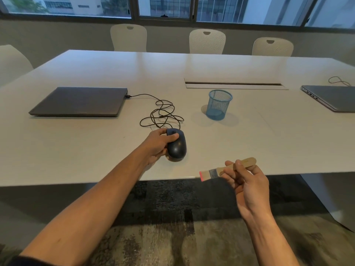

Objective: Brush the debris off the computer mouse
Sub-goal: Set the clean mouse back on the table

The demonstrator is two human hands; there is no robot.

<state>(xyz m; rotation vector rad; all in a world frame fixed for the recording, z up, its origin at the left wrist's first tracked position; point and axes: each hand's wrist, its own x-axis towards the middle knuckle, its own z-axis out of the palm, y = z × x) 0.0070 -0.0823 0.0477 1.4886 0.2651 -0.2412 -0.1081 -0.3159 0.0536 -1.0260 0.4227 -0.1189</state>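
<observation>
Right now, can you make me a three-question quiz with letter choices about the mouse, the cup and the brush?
1. Where is the computer mouse?
A. inside the mesh cup
B. on the white table, under the left hand
C. on the closed laptop

2. What colour is the mesh pen cup?
A. blue
B. red
C. yellow

3. What is the brush doing?
A. lying on the table
B. standing in the cup
C. held in the right hand, clear of the mouse

Answers:
1 B: the left hand holds the mouse on the white table.
2 A: its wire mesh is blue.
3 C: the right hand pinches the wooden handle, bristles pointing towards the mouse but apart from it.
</observation>
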